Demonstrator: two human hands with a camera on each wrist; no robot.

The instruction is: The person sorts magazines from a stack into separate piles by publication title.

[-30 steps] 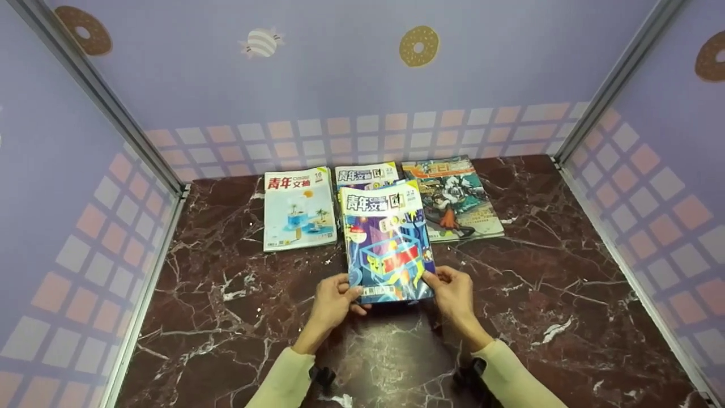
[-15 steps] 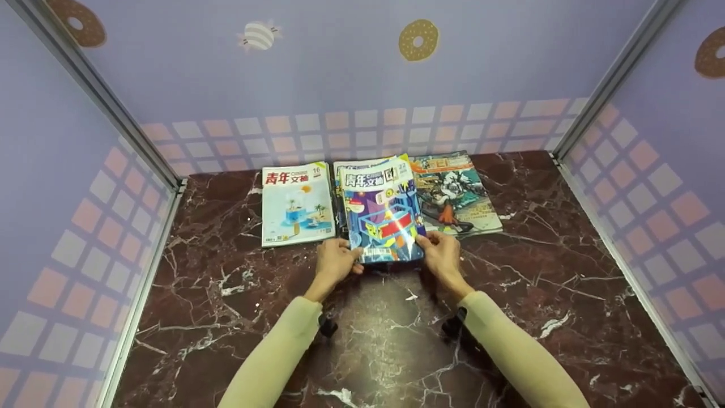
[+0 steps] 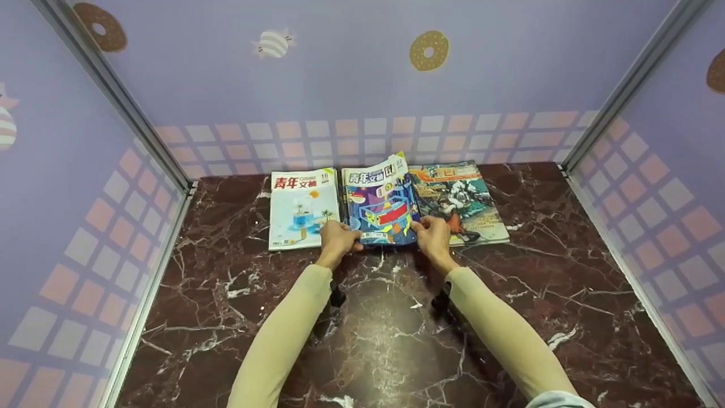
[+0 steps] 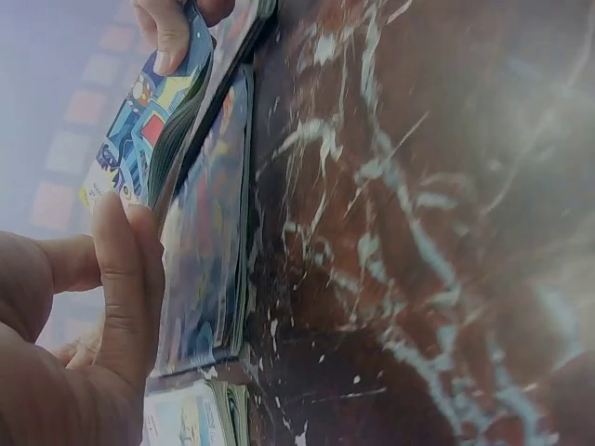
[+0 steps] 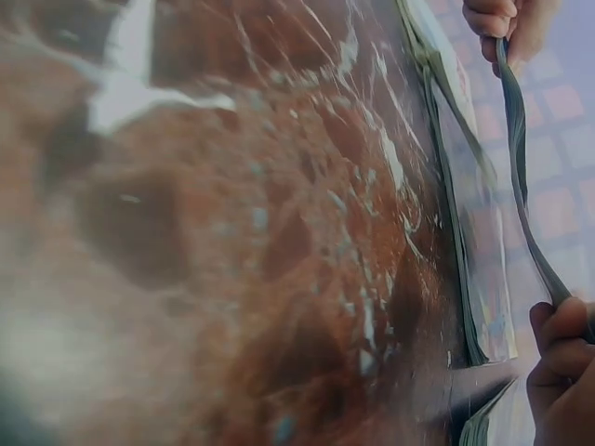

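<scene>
Both hands hold a blue-purple magazine (image 3: 388, 207) by its near corners, over the middle pile of magazines (image 3: 344, 195) at the back of the table. My left hand (image 3: 340, 238) pinches the left corner and my right hand (image 3: 433, 235) the right one. The right wrist view shows the held magazine's edge (image 5: 521, 167) bowed and apart from the pile (image 5: 469, 251) beneath. From the left wrist, the pages (image 4: 181, 125) look slightly fanned. Most of the middle pile is hidden under the held magazine.
Left of it lies a pile topped by a white-and-blue beach-cover magazine (image 3: 303, 209). To the right is a larger comic-style magazine (image 3: 461, 204). Purple panels (image 3: 351, 73) enclose the dark red marbled table (image 3: 226, 294) at the back and both sides.
The two hands have carried the magazine away from the body, from in front of the row to over the middle pile. Its grip at both near corners is unchanged.
</scene>
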